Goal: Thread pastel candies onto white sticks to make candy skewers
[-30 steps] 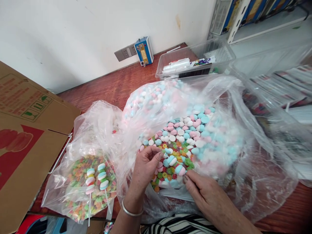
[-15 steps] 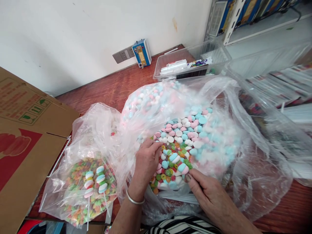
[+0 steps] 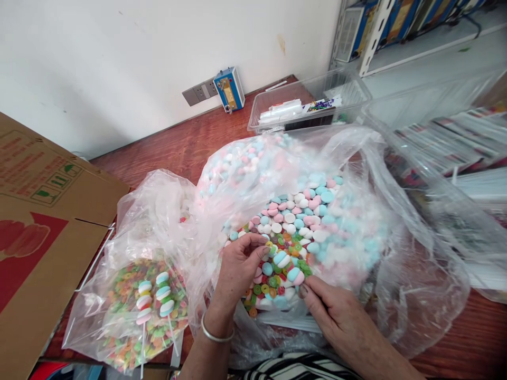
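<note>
In the open big candy bag (image 3: 348, 158), the left hand (image 3: 237, 269) pinches its fingers narrowly on a candy skewer (image 3: 283, 266) — the right hand (image 3: 336, 311) grips its lower end, near the desk (image 3: 178, 142) edge; bags crowd both sides.

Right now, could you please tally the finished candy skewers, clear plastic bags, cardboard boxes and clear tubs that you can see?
Finished candy skewers lying on the left bag: 2
Clear plastic bags of sweets: 2
Cardboard boxes: 1
Clear tubs: 1
Total: 6
</note>
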Motion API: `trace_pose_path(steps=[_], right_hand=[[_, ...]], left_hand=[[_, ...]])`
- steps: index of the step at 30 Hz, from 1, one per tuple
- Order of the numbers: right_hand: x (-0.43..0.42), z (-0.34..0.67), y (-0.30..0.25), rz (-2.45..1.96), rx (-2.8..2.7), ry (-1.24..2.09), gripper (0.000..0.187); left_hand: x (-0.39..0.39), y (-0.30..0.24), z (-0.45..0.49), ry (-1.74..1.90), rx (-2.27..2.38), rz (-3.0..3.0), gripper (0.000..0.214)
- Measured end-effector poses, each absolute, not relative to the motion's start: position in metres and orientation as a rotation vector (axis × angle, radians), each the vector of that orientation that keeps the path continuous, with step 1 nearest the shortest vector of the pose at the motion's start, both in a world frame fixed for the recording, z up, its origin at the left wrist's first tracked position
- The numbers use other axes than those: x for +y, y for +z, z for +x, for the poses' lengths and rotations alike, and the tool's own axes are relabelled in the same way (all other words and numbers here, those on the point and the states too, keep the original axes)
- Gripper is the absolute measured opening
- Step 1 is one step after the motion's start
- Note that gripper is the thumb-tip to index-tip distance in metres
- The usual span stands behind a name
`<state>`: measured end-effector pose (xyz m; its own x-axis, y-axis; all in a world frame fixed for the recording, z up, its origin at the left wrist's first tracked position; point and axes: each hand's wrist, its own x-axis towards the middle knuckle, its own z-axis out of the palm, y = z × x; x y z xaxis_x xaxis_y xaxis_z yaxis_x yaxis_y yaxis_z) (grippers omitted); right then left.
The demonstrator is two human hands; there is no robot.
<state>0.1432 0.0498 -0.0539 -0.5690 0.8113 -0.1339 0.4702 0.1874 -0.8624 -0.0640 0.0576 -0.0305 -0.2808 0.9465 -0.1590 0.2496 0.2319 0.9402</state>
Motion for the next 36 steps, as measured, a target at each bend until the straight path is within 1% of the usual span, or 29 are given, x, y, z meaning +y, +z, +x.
trace_pose_path(steps=[4, 10, 12, 15, 18, 21, 25, 32, 36], right_hand=[[0.049, 0.144, -0.054, -1.215, -2.121, 1.348, 0.032], [0.048, 0.144, -0.055, -1.202, -2.095, 1.351, 0.028], [0.048, 0.144, -0.055, -1.140, -2.078, 1.364, 0.028], [0.047, 0.144, -0.052, -1.076, -2.022, 1.366, 0.028], [0.046, 0.144, -0.051, -1.129, -2.022, 1.260, 0.027], [0.044, 0.144, -0.054, -1.156, -2.114, 1.135, 0.026], [0.041, 0.144, -0.062, -1.131, -2.179, 1.066, 0.027], [0.039, 0.142, -0.060, -1.175, -2.136, 1.179, 0.036], [0.042, 0.139, -0.060, -1.136, -1.998, 1.250, 0.037]], left_hand=[[0.057, -0.030, -0.063, 1.129, 1.667, 1.032, 0.012], [0.052, -0.030, -0.059, 1.145, 1.624, 1.114, 0.008], [0.049, -0.035, -0.055, 1.241, 1.582, 0.966, 0.011], [0.047, -0.040, -0.045, 1.369, 1.408, 0.660, 0.022], [0.046, -0.037, -0.031, 1.363, 1.210, 0.481, 0.030], [0.046, -0.030, -0.016, 1.390, 1.048, 0.327, 0.028], [0.045, -0.025, -0.001, 1.445, 0.887, 0.159, 0.024], [0.045, -0.026, 0.013, 1.452, 0.925, 0.170, 0.023], [0.045, -0.028, 0.017, 1.415, 0.979, 0.214, 0.025]])
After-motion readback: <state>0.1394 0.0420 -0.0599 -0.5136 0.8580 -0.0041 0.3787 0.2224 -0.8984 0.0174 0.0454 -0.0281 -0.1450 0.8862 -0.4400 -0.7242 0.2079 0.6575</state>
